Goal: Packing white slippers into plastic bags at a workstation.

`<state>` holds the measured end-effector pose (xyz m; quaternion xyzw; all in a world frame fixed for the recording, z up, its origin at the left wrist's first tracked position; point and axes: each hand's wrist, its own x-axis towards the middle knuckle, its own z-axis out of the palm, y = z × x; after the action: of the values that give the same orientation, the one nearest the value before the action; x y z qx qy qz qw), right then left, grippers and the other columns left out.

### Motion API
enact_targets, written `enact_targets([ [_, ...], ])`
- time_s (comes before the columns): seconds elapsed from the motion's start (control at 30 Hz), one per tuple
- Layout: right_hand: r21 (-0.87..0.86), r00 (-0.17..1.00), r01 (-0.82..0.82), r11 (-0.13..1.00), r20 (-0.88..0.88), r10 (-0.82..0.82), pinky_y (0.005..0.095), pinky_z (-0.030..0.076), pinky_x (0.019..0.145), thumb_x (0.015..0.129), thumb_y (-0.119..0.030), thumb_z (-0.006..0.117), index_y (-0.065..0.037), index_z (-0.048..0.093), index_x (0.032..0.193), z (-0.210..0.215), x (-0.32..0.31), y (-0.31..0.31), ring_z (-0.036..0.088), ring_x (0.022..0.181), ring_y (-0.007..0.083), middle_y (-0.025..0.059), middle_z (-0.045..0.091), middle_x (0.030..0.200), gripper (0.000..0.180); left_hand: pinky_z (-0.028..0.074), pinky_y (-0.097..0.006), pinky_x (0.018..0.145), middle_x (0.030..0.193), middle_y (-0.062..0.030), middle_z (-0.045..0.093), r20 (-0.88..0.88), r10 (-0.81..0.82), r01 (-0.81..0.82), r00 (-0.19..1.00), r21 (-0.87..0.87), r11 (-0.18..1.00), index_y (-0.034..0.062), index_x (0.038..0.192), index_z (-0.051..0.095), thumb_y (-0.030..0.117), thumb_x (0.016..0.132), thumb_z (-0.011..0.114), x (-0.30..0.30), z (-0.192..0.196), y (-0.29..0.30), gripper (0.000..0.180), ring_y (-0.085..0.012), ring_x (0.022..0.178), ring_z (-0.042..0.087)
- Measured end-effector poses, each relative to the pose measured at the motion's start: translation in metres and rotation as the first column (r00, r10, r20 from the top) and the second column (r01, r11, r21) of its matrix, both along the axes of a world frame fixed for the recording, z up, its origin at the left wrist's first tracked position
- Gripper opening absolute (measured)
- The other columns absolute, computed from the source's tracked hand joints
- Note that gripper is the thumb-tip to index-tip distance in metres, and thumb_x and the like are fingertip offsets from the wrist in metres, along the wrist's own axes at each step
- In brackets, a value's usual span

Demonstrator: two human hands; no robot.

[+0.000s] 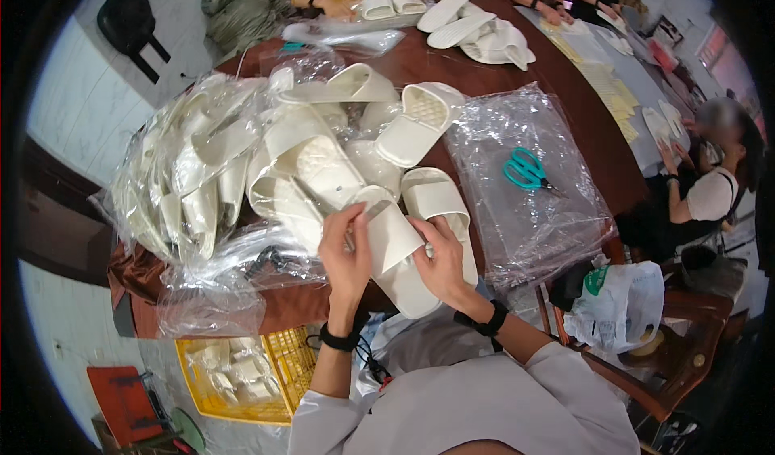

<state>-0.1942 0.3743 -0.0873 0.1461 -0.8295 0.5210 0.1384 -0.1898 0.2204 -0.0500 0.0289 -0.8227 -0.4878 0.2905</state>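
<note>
Your half-curled left hand [345, 243] and right hand [442, 263] hold the white, broad-strapped plastic slipper [393, 239]; a slack grip could drop it.

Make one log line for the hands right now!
left hand: at white slipper | right hand: touching same slipper | teal scissors: on clear plastic

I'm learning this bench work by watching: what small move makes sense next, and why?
Perhaps ease the white slipper toward the neighbouring slipper and line them up. The left hand and right hand are at its two sides, and the neighbour, similar in shape and colour, lies close by, partly hidden by the right hand.
</note>
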Motion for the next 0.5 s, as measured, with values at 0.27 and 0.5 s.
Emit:
enact_targets([
  [0.27,-0.385,1.0,-0.002,0.923,0.022,0.011,0.0264,0.045,0.074,0.083,0.003,0.049,0.002,0.056,0.114,0.045,0.018,0.04,0.057,0.088,0.0151,0.0084,0.057,0.094,0.033,0.043,-0.034,0.081,0.093,-0.0141,0.06,-0.153,0.177,-0.178,0.972,0.007,0.984,-0.0032,0.096,0.06,0.001,0.086,0.05,0.033,-0.009,-0.018,0.015,-0.0255,0.088,0.056],
  [0.5,0.267,0.883,0.418,0.868,0.104,-0.457,0.0342,0.039,0.095,0.082,-0.011,0.061,0.003,0.049,0.116,0.108,0.014,0.172,0.051,0.107,0.0209,0.0138,0.053,0.117,0.039,0.044,-0.033,0.079,0.093,-0.0142,0.061,-0.193,0.171,-0.182,0.966,-0.043,0.982,-0.0013,0.097,0.061,-0.004,0.083,0.052,0.047,-0.009,-0.033,0.016,-0.0259,0.088,0.058],
])
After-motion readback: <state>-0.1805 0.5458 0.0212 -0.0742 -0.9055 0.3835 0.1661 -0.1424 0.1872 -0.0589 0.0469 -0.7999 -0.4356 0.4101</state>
